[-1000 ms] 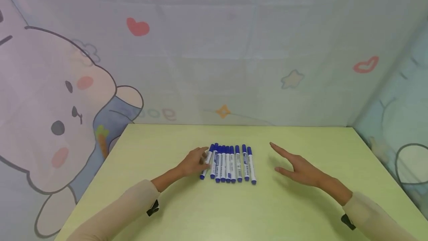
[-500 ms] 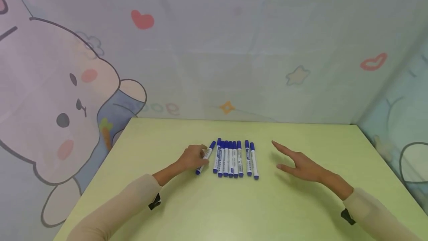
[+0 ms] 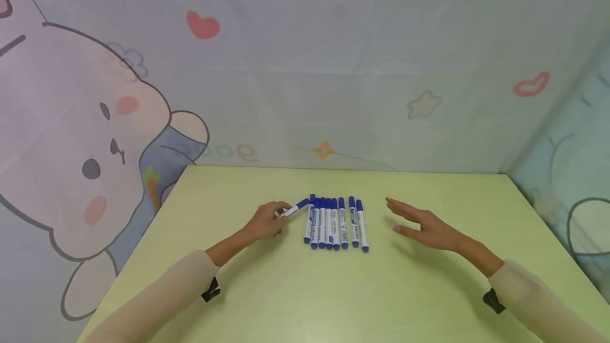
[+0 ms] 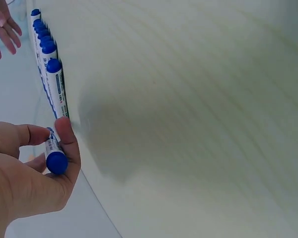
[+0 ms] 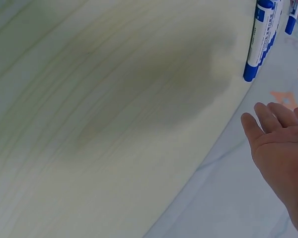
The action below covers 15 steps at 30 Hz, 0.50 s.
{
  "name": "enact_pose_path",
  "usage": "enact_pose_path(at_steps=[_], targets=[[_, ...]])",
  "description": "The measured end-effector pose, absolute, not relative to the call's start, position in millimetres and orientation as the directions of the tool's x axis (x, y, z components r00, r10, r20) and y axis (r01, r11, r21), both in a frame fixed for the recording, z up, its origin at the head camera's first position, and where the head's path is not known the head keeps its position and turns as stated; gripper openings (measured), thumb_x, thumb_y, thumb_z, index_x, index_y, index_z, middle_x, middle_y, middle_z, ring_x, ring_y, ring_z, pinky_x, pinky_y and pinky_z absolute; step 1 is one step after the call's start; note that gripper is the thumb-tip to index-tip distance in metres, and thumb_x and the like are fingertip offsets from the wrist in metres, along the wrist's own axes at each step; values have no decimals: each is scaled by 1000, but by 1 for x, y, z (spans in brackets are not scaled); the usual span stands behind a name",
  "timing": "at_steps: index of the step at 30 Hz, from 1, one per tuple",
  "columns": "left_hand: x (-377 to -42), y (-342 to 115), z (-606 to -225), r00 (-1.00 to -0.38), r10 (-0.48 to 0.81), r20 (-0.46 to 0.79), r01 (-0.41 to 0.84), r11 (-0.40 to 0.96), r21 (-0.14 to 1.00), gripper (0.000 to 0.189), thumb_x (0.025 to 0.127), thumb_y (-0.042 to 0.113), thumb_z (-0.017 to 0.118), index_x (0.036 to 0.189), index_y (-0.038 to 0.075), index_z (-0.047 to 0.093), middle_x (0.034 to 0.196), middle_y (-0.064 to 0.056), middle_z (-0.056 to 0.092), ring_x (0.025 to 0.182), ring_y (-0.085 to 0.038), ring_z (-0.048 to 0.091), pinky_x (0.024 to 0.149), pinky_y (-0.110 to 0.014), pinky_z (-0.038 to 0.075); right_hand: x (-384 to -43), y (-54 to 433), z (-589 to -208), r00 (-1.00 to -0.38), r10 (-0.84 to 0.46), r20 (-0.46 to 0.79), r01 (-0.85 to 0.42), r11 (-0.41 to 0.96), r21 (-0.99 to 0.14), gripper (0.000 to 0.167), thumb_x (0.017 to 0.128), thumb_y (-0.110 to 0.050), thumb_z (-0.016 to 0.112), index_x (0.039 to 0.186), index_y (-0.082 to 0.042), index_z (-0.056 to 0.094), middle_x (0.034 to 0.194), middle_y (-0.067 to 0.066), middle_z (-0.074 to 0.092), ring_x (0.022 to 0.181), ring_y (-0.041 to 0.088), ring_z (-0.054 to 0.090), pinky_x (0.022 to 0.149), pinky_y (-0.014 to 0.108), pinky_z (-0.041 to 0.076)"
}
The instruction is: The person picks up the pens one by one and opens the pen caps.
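Note:
My left hand (image 3: 263,221) pinches a white marker (image 4: 53,148) with blue ends between thumb and fingers. In the head view this marker slants up to the right, its blue cap end overlapping the near side of a row of similar markers (image 3: 329,224). Those lie side by side on the table, caps toward the back, with a slightly wider gap before the two at the right. To the right of the row, my right hand (image 3: 431,231) hovers with fingers extended and thumb apart, holding nothing. Its palm and fingers (image 5: 268,124) show in the right wrist view.
The pale yellow-green table (image 3: 305,300) runs back to a wall hung with a printed cloth (image 3: 305,68) showing hearts, a star and a cartoon animal. Another cloth panel (image 3: 581,173) stands along the right side.
My left hand has taken the leftmost marker, drawn it left from the row and lifted it, turning it flatter in view. The right hand stays nearly in place.

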<state>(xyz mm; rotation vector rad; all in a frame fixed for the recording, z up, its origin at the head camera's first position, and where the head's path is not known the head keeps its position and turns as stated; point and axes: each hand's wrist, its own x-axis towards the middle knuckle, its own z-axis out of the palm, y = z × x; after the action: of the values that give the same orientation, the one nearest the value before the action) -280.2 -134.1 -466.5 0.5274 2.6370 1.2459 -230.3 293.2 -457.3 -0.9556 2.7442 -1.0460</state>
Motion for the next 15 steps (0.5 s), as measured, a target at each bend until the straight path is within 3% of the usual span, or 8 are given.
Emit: enact_pose_path(at_steps=[8,15], targets=[[-271,-136,-455,-909,416,13,268,561,783,33,96,5,64,128,3,68,109,-18,66,65,-12,59,55,-21,46,-233,290,-457,-795,-589,145,-501,504,-703,63,106,-16,57,161,-3,28,162,25,35,144,44,41,110,54,45],[-263,-129,-452,-839,536,96,417,519,746,33,95,1,65,128,1,69,109,-20,65,67,-13,63,57,-19,48,-236,283,-454,-805,-576,143,-498,524,-691,61,106,-18,57,159,-3,32,161,20,40,143,40,46,110,53,44]])
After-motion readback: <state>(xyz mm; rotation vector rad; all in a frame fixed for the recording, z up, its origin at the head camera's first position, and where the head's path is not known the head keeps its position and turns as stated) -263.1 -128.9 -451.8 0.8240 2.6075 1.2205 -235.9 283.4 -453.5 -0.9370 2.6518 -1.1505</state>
